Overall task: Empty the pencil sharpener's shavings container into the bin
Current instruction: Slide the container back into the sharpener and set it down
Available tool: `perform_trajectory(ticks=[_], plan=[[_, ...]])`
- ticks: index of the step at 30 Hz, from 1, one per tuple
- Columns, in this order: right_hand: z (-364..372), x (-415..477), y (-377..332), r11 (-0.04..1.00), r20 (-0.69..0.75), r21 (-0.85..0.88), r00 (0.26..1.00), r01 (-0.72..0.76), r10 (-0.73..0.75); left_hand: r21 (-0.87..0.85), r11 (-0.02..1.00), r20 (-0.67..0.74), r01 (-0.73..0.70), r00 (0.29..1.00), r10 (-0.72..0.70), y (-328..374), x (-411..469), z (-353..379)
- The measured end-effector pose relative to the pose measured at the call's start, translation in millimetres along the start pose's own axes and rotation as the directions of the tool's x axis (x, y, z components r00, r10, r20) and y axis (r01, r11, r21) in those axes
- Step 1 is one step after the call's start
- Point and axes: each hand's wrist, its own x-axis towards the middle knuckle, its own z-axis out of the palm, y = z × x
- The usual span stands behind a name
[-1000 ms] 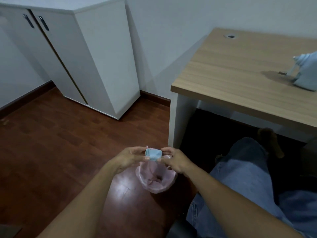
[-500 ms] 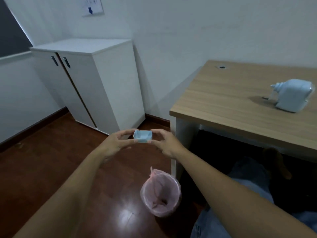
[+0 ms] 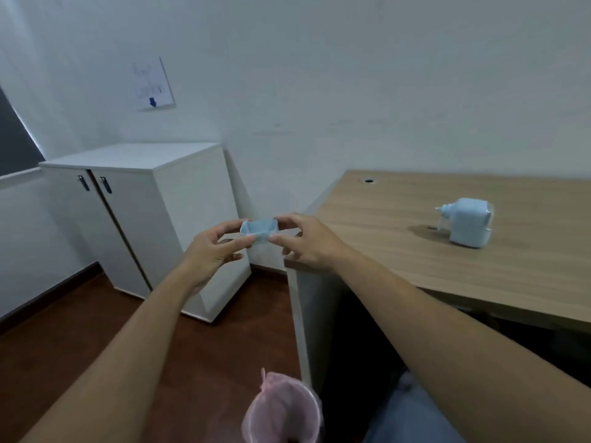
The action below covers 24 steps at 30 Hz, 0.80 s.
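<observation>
The small blue tray (image 3: 259, 230) is pinched at its 2 ends by the left hand (image 3: 215, 251) and the right hand (image 3: 308, 243), open side up, high above the pink bin (image 3: 283, 410), probably so it can go back into the sharpener (image 3: 467, 222) near the desk's (image 3: 399, 251) right edge.

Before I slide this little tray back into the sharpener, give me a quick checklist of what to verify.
1. Shavings container held by left hand and right hand: ok.
2. Container open side up: ok.
3. Container empty: cannot tell, inside looks pale but blurred.
4. Pencil sharpener upright on the desk: ok.
5. Sharpener's slot facing you: cannot tell.
6. Desk path to sharpener free: ok.
</observation>
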Motion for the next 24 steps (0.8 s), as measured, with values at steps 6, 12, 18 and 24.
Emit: perform_trajectory(ticks=[6,12,18,24], plan=[[-86,-20,5,0.996,-0.116,-0.082,0.993,-0.032,0.022,-0.034,0.999,0.091,-0.03,0.995,0.033,16,24,69],[-185,-51,19,0.961,-0.369,-0.262,0.929,-0.093,-0.011,-0.014,1.0,0.214,0.004,0.977,-0.001,22,49,144],[-260,-85,65,0.903,-0.547,-0.306,0.832,-0.3,0.091,-0.062,0.997,0.322,0.054,0.946,-0.031,27,60,216],[-270,-117,115,0.917,-0.46,-0.013,0.817,-0.398,0.348,-0.027,1.0,0.38,0.012,0.925,-0.001,29,64,272]])
